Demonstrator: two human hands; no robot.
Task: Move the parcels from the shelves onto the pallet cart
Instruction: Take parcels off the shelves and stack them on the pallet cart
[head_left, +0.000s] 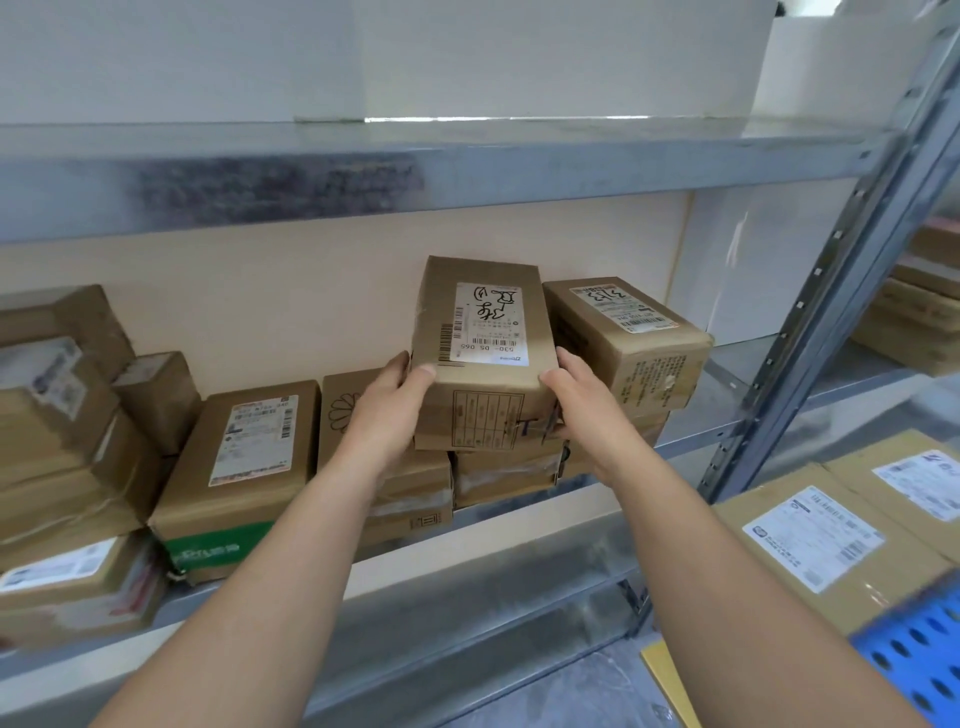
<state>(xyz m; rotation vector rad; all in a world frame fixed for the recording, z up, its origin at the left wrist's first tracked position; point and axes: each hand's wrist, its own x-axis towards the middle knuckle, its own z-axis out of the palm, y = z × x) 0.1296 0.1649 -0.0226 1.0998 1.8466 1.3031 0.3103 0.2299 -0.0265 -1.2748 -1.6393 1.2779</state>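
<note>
Metal shelf (519, 525) carrying cardboard parcels: a blurred stack (67, 467) at left, a green-edged box (239, 467) beside it, then two low boxes (415, 499) side by side near the middle. The upper shelf (467, 156) bears white boxes (561, 57). At lower right, labelled parcels (831, 530) lie on a blue perforated surface (919, 660).

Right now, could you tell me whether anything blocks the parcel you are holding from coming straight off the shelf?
Nothing visible does. The left hand and right hand grip the labelled parcel by its sides; it sits atop the stack, the neighbouring parcel lies beside it, and the shelf front toward you is open.
</note>
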